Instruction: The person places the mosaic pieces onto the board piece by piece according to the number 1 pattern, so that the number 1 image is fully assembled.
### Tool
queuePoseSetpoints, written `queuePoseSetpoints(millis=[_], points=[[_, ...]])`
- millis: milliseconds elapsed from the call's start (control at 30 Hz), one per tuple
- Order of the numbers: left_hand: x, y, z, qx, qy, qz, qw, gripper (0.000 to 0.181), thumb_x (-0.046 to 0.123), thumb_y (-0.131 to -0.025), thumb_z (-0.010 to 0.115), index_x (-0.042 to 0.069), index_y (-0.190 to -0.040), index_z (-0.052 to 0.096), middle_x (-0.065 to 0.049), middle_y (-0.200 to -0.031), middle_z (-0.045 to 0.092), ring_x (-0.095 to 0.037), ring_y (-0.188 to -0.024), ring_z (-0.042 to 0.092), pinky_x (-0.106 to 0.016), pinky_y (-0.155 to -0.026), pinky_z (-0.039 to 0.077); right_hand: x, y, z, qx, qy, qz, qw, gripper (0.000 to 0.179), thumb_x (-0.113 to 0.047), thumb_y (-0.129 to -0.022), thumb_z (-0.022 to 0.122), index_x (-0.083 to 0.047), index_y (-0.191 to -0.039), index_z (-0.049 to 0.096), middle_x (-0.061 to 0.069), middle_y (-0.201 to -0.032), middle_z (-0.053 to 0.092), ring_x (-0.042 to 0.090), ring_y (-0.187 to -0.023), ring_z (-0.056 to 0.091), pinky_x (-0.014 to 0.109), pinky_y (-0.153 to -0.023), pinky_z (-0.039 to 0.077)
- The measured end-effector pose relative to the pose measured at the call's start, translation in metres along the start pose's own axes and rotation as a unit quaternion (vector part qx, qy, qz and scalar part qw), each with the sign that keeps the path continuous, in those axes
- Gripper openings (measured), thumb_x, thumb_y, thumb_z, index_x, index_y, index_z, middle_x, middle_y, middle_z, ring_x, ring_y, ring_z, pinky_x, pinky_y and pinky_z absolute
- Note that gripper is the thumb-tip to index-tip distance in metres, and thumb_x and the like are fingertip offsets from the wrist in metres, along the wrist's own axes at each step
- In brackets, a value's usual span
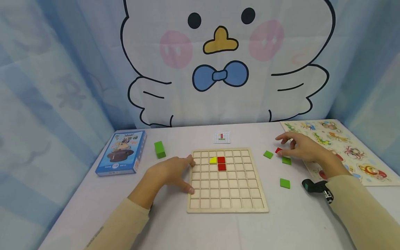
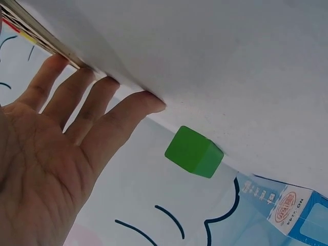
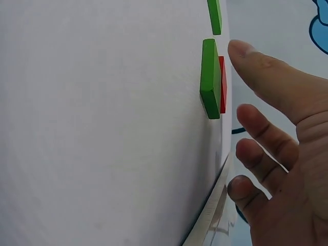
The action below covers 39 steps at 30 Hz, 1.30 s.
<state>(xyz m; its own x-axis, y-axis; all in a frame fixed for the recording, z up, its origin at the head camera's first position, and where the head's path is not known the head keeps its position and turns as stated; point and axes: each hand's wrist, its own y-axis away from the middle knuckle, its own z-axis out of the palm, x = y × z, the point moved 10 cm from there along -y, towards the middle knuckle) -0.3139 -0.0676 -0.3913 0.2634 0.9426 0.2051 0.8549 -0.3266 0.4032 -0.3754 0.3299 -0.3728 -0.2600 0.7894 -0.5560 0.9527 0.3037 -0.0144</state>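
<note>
A wooden grid board [image 1: 206, 203] lies on the table, bearing a yellow piece [image 1: 213, 160] and two red square tiles [image 1: 222, 167] side by side with it. My left hand [image 1: 172, 172] rests along the board's left edge, its fingers spread, thumb near the lower part. Over on the right, my right hand [image 1: 301, 146] hovers with loosely bent fingers close above a loose red tile [image 3: 223, 84]; nothing shows in its grasp. Right beside that tile lies a green tile [image 3: 210, 79]. Two more green tiles [image 1: 268, 154] lie nearby, one of them nearer the front [image 1: 285, 183].
A small pattern card [image 1: 222, 137] lies behind the board. To the left stand a green block [image 1: 159, 149] and a blue box [image 1: 120, 152]. A sheet with cartoon animals [image 1: 353, 149] lies at the right, partly under my right arm. A printed curtain hangs behind the table.
</note>
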Motion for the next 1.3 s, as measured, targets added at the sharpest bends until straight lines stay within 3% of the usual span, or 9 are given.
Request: queuePoseSetpoints(millis=[500, 800, 1100, 1300], points=[[-0.002, 0.0, 0.002, 0.007, 0.008, -0.003, 0.9999, 0.102, 0.06, -0.065, 0.092, 0.027, -0.151, 0.048, -0.008, -0.154, 0.052, -0.03, -0.143, 0.048, -0.054, -0.113, 0.043, -0.006, 0.001, 0.007, -0.012, 0.045, 0.012, 0.9988, 0.058, -0.043, -0.088, 0.081, -0.007, -0.13, 0.064, 0.007, -0.106, 0.063, 0.019, -0.082, 0.052, 0.029, -0.065, 0.043], [0.001, 0.001, -0.001, 0.01, 0.005, 0.005, 0.9999, 0.102, 0.061, -0.064, 0.091, 0.027, -0.15, 0.049, -0.008, -0.152, 0.054, -0.028, -0.14, 0.05, -0.053, -0.112, 0.045, -0.008, -0.003, 0.01, -0.013, 0.062, 0.011, 0.9979, 0.044, -0.029, -0.092, 0.078, -0.005, -0.127, 0.064, 0.006, -0.103, 0.064, 0.018, -0.081, 0.055, 0.031, -0.067, 0.046], [0.001, 0.002, -0.007, 0.01, 0.009, 0.009, 0.9999, 0.102, 0.059, -0.066, 0.091, 0.027, -0.152, 0.047, -0.006, -0.156, 0.05, -0.028, -0.145, 0.045, -0.052, -0.116, 0.04, -0.013, -0.001, 0.002, -0.001, 0.056, 0.005, 0.9984, 0.038, -0.023, -0.098, 0.07, -0.003, -0.13, 0.06, 0.011, -0.11, 0.064, 0.022, -0.092, 0.058, 0.035, -0.075, 0.049], [0.0, 0.002, -0.001, 0.002, 0.021, 0.005, 0.9998, 0.102, 0.058, -0.065, 0.092, 0.026, -0.151, 0.048, -0.007, -0.157, 0.049, -0.029, -0.144, 0.046, -0.053, -0.115, 0.041, -0.027, 0.005, 0.002, 0.007, 0.032, -0.03, 0.999, 0.031, -0.024, -0.101, 0.067, -0.005, -0.125, 0.064, 0.007, -0.113, 0.066, 0.023, -0.101, 0.06, 0.035, -0.082, 0.05]])
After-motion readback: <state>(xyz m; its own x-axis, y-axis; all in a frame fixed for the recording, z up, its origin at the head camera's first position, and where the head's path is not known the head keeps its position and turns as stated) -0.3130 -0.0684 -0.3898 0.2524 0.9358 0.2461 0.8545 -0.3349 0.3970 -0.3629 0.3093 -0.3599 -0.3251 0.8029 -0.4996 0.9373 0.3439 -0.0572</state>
